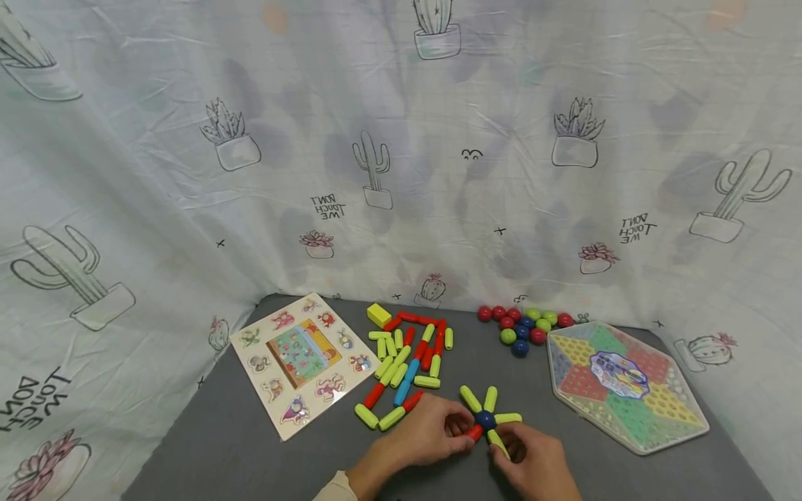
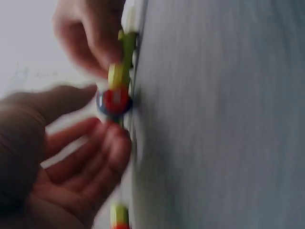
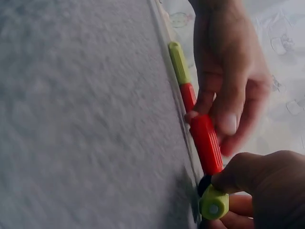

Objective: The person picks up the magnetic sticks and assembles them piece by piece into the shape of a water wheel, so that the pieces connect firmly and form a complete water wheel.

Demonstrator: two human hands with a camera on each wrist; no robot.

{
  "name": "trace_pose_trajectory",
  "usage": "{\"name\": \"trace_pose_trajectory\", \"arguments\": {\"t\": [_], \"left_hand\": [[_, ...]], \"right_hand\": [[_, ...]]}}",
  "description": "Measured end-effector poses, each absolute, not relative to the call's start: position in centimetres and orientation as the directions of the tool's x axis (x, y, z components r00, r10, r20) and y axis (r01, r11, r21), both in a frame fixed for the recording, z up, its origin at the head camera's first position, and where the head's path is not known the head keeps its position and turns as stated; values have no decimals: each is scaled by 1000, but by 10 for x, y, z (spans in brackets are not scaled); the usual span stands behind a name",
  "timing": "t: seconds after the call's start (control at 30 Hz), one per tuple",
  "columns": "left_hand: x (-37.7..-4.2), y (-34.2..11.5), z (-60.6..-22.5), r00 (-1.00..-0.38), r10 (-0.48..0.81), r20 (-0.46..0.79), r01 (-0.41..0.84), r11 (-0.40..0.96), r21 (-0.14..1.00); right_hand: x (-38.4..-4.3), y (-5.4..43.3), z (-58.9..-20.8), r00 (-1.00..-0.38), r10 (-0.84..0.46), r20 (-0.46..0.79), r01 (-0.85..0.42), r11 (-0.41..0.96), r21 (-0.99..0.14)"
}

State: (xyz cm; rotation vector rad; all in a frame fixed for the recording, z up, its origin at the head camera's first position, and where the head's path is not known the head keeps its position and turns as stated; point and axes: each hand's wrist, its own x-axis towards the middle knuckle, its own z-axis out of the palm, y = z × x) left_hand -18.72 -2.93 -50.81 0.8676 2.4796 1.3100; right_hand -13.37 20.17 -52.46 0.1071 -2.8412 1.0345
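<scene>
On the grey table (image 1: 219, 452), the right hand (image 1: 535, 463) pinches a yellow-green plastic rod (image 1: 496, 441); the left hand (image 1: 429, 431), thumb and fingers parted, is at a red plastic rod (image 3: 206, 145). Both join a dark-blue ball (image 1: 485, 419). Farther lies one yellow block (image 1: 379, 316).

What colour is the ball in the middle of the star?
The middle ball is dark blue; the head view shows it best.

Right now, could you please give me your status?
Left hand at red plastic rod, grip unclear. Right hand: fingers pinching yellow-green plastic rod. Glossy blue ball, five rods radiating. Red-and-yellow-green stick close beside left hand.
</scene>
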Motion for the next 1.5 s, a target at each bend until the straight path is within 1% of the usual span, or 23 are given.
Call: {"name": "trace_pose_trajectory", "arguments": {"t": [0.23, 0.37, 0.5, 0.6, 0.77, 0.9, 1.0, 1.07, 1.13, 1.17, 1.23, 1.33, 1.5], "left_hand": [[-202, -83, -505, -808, 582, 90, 277, 240, 930], [-206, -118, -505, -788, 609, 90, 217, 137, 967], [-204, -153, -506, -770, 627, 116, 231, 106, 967], [-201, -175, -507, -780, 614, 125, 272, 152, 950], [-195, -196, -506, -813, 575, 95, 342, 340, 876], [-191, -201, -504, -832, 538, 132, 436, 489, 756], [-189, -202, -502, -829, 535, 165, 502, 579, 642], [-188, -203, -501, -827, 537, 167, 525, 633, 568], [-186, -203, -500, -833, 529, 159, 526, 672, 521], [-186, -203, -499, -841, 518, 154, 516, 685, 514], [-185, -202, -497, -855, 496, 150, 492, 687, 535], [-184, -195, -493, -868, 474, 147, 456, 643, 615], [-184, -162, -486, -847, 517, 129, 443, 549, 709]], "right_hand": [[-134, 210, -524, -997, -24, 79, -69, 767, -638], [-134, 212, -524, -997, -28, 76, -70, 762, -644], [-135, 213, -526, -996, -45, 80, -87, 754, -651], [-135, 213, -526, -995, -58, 77, -94, 747, -658], [-136, 214, -526, -995, -71, 70, -99, 738, -668], [-136, 214, -526, -995, -75, 62, -97, 737, -669], [-136, 214, -526, -995, -82, 58, -99, 738, -668], [-136, 214, -526, -995, -86, 54, -100, 740, -665], [-137, 214, -526, -995, -86, 50, -97, 742, -663], [-137, 214, -526, -995, -86, 48, -96, 744, -662], [-137, 214, -526, -995, -87, 48, -97, 746, -659], [-137, 214, -526, -994, -97, 54, -109, 744, -659], [-136, 213, -527, -990, -120, 78, -141, 728, -670]]}}
